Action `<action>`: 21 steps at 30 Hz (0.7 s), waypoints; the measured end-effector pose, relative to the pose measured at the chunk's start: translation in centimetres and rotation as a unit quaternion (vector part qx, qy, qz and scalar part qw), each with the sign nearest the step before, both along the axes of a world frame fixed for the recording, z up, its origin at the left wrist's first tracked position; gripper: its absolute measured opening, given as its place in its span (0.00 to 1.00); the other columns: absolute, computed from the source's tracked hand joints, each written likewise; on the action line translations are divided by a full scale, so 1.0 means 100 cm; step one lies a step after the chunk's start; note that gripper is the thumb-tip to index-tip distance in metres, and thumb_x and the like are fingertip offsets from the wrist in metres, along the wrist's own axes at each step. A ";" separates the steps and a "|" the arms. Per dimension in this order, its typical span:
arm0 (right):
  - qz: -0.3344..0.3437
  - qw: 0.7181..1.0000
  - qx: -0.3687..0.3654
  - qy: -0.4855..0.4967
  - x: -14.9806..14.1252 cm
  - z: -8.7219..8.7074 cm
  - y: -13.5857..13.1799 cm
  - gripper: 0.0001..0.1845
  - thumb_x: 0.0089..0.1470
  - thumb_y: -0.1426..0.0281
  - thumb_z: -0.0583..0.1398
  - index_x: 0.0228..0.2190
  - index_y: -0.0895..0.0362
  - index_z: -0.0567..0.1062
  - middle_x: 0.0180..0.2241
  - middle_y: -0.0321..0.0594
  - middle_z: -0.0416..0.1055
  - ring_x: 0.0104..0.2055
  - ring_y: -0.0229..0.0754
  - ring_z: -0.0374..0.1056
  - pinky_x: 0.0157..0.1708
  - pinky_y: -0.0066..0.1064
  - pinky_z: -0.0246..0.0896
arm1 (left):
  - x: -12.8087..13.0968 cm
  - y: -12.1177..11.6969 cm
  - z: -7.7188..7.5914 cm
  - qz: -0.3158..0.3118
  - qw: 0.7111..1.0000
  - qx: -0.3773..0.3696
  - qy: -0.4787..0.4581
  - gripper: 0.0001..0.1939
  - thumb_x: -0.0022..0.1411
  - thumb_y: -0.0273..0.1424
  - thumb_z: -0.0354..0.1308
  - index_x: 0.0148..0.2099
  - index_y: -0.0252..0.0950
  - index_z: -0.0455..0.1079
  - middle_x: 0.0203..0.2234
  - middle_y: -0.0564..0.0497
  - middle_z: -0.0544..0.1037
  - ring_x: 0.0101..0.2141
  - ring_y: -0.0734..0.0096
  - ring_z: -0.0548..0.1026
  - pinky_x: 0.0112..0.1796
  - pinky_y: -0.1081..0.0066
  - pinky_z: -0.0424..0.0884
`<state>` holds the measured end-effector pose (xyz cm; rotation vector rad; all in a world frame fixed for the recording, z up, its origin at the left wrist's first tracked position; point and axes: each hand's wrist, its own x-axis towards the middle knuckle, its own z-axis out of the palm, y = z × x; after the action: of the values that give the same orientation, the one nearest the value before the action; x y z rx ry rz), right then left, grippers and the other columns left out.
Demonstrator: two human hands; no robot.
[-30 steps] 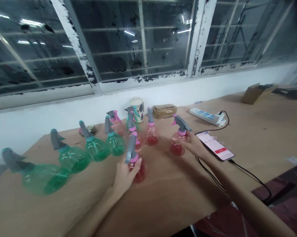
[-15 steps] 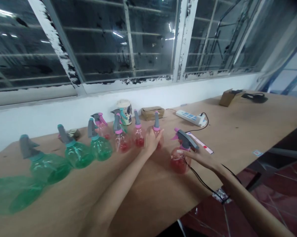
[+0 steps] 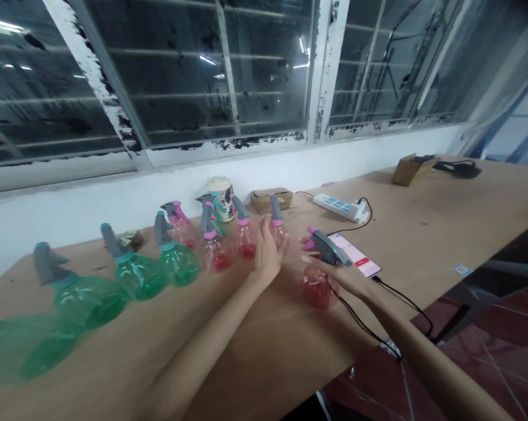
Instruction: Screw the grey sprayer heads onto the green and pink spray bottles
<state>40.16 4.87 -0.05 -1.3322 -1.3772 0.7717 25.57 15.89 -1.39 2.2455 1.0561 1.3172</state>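
My left hand (image 3: 270,254) is beside a red spray bottle (image 3: 278,229) with a grey-and-pink head; its fingers are stretched out and apart, in front of the bottle. My right hand (image 3: 345,276) is around the neck of another red spray bottle (image 3: 318,291), which stands on the table nearer to me. That bottle's grey head (image 3: 329,248) rises above the hand. Left of my left hand, more bottles stand in a slanting row: red ones (image 3: 247,248) with pink collars, then green ones (image 3: 140,276) with teal collars.
Behind my right hand a phone (image 3: 358,257) lies on the wooden table (image 3: 443,228) with a black cable. Along the wall are a paper cup (image 3: 223,202), a wrapped brown package (image 3: 271,200), a power strip (image 3: 340,207) and an open carton (image 3: 408,169).
My left hand has loosened from the red bottle, its fingers now straighter. My right-hand fingers have shifted up around the other bottle's neck. More of the phone shows.
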 end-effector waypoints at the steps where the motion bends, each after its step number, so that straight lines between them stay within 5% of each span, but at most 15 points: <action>1: -0.006 1.000 -0.004 0.005 -0.003 0.001 -0.002 0.23 0.45 0.60 0.62 0.45 0.52 0.70 0.38 0.40 0.74 0.43 0.48 0.69 0.44 0.42 0.65 | -0.005 -0.007 0.002 -0.008 1.000 0.000 0.004 0.30 0.60 0.38 0.51 0.60 0.33 0.45 0.57 0.36 0.56 0.58 0.56 0.54 0.56 0.56 0.52; 8: -0.047 0.997 0.040 0.036 -0.053 -0.010 -0.009 0.24 0.44 0.59 0.62 0.43 0.55 0.69 0.42 0.45 0.72 0.43 0.51 0.69 0.41 0.42 0.66 | -0.053 -0.058 0.016 -0.055 0.995 -0.080 0.003 0.19 0.64 0.37 0.45 0.55 0.39 0.55 0.53 0.45 0.64 0.54 0.64 0.62 0.54 0.60 0.57; 15: 0.004 0.998 0.068 0.016 -0.125 -0.018 -0.008 0.23 0.45 0.65 0.61 0.44 0.55 0.63 0.36 0.40 0.71 0.34 0.42 0.68 0.34 0.35 0.65 | -0.112 -0.090 0.023 -0.092 0.990 -0.110 0.009 0.28 0.60 0.37 0.50 0.60 0.40 0.48 0.58 0.44 0.58 0.56 0.59 0.58 0.56 0.55 0.53; 21: 0.058 0.995 0.078 0.019 -0.176 -0.011 -0.008 0.24 0.44 0.64 0.61 0.42 0.55 0.61 0.38 0.40 0.67 0.37 0.42 0.67 0.36 0.37 0.64 | -0.157 -0.098 0.037 -0.098 0.982 -0.146 -0.071 0.30 0.58 0.37 0.53 0.61 0.40 0.49 0.59 0.45 0.56 0.57 0.56 0.57 0.56 0.55 0.54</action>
<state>22.52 4.08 -1.19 -1.1198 -1.4636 0.7458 9.88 6.09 2.33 1.9523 0.8866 1.1387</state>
